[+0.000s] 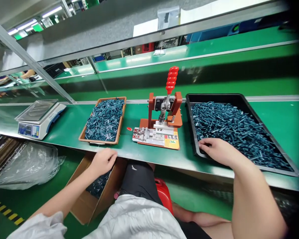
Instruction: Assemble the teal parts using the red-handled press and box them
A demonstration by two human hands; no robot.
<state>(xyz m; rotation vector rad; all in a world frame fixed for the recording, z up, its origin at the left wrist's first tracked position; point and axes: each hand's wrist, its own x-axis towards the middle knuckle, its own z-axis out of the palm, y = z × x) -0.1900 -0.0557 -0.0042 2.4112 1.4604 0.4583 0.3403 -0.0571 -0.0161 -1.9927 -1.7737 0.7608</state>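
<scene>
My right hand rests inside the near left corner of a black tray heaped with small dark blue-grey parts; its fingers curl down into the parts, and whether they hold one is hidden. My left hand hovers at the table's front edge, over a cardboard box on the floor that holds more dark parts. Its fingers are bent loosely and I see nothing in them. Between the hands stands an orange toggle press with a red handle raised upright.
A brown tray of dark parts sits left of the press. A weighing scale stands at the far left on the green table. Clear plastic bags lie low on the left. A green conveyor runs behind.
</scene>
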